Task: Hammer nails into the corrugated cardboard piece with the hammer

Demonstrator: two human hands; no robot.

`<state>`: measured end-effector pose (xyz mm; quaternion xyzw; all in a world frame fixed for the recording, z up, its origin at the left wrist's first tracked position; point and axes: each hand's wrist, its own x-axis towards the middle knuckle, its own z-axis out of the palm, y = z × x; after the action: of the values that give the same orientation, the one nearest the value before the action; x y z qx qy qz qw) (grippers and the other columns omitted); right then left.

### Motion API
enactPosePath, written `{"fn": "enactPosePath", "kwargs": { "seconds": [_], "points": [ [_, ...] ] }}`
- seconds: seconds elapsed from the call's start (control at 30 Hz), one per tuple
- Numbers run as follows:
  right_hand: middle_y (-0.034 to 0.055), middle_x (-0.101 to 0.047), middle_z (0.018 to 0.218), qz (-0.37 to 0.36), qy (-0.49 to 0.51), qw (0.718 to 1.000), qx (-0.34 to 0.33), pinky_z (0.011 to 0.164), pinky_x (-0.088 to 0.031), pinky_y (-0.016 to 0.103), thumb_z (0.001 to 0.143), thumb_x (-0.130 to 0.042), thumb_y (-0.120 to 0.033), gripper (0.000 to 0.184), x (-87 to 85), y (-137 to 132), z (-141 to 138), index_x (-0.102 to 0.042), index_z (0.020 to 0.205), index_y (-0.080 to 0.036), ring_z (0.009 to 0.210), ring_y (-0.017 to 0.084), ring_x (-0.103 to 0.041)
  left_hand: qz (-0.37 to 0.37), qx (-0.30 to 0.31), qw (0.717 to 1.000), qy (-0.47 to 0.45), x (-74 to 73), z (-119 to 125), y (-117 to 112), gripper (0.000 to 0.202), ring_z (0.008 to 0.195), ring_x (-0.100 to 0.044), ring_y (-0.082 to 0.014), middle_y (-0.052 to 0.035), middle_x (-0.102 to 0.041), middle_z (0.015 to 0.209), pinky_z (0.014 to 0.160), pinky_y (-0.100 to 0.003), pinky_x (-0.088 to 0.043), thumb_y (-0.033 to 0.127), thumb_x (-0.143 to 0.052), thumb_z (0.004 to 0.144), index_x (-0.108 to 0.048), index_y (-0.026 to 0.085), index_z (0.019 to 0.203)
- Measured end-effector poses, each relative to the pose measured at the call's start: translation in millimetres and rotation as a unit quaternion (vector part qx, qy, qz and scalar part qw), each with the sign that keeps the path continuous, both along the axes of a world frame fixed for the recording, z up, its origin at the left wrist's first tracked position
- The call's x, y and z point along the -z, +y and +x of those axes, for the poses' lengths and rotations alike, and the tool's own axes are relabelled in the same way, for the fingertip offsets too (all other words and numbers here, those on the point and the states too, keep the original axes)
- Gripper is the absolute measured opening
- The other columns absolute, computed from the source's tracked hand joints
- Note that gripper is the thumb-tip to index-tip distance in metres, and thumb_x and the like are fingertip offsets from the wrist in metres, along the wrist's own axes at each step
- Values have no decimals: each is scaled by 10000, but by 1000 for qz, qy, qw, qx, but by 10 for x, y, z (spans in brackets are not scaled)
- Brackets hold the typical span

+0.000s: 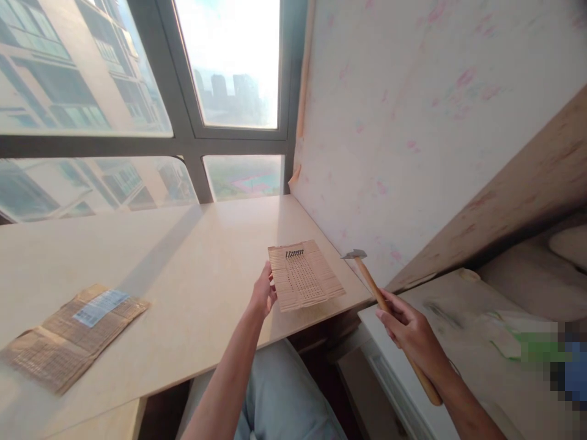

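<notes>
A piece of corrugated cardboard (307, 287) is tilted up above the table's front edge, with my left hand (263, 289) closed on its left side. Rows of small dark holes cover its middle, and a short row of dark nails or screws (295, 253) stands near its top. In my right hand (408, 327) is a hammer (372, 285), gripped round its wooden handle. The metal head points up and left, to the right of the cardboard and apart from it. Some of my left fingers are hidden behind the cardboard.
A larger cardboard piece with a white label (99, 307) lies at the left on the pale table (183, 293). Windows (229, 67) rise behind, and a flowered wall (389, 134) borders the right. A lower white surface (463, 324) stands at the right, with a green item (541, 347) on it.
</notes>
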<state>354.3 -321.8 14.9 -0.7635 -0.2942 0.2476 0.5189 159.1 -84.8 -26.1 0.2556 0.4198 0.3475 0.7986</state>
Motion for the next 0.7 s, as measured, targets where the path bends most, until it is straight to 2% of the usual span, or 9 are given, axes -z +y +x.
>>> {"fn": "enactPosePath", "kwargs": {
  "seconds": [0.2,0.3,0.4,0.47,0.57,0.63,0.7],
  "points": [
    [-24,-591,640,-11,-28,999,-13,386,-346,212,773,-669,-402,646,-66,-85,83,-572,1349,-125,454,104,-432,16,1,1000,-8,-14,515,-14,337,860,-656,-206,-131,-645,1051,685,-297,-570,423,-464,935,-657,149,978],
    [15,-672,705,-12,-35,999,-10,413,-415,227,755,-684,-400,620,-96,-101,69,-612,1321,-156,493,135,-526,15,8,1000,-22,-14,721,-16,330,886,-644,-215,-134,-636,1073,693,-305,-568,426,-452,934,-649,161,956],
    [73,-746,860,-15,-55,998,-20,532,-536,282,749,-689,-388,592,-134,-112,14,-639,1298,-175,692,219,-670,1,24,999,-31,-23,881,-13,349,886,-643,-211,-140,-606,1132,703,-315,-569,441,-431,939,-638,161,968],
    [102,-754,1022,-13,-80,996,-41,713,-584,355,760,-676,-374,560,-155,-113,-54,-652,1283,-175,902,272,-698,-11,32,999,-29,-23,933,-10,362,897,-641,-211,-149,-571,1205,718,-327,-569,448,-420,943,-627,160,1013],
    [119,-692,1231,-11,-113,989,-99,992,-491,445,802,-630,-345,501,-153,-96,-216,-662,1270,-168,1142,298,-633,-22,19,1000,-3,5,849,-8,382,955,-630,-230,-174,-518,1299,742,-354,-566,452,-422,944,-599,159,1112],
    [118,-656,1291,-13,-125,982,-144,1061,-430,457,833,-591,-313,485,-116,-56,-359,-644,1293,-169,1196,291,-604,-19,-6,1000,12,31,644,-27,386,999,-622,-241,-184,-516,1307,757,-362,-561,448,-428,943,-589,153,1133],
    [116,-649,1301,-14,-136,974,-182,1060,-434,450,846,-569,-269,486,-44,25,-509,-622,1320,-174,1194,282,-607,-13,-51,999,6,48,325,-82,350,1010,-627,-233,-170,-555,1254,776,-354,-554,420,-425,947,-603,146,1073]
  ]
}}
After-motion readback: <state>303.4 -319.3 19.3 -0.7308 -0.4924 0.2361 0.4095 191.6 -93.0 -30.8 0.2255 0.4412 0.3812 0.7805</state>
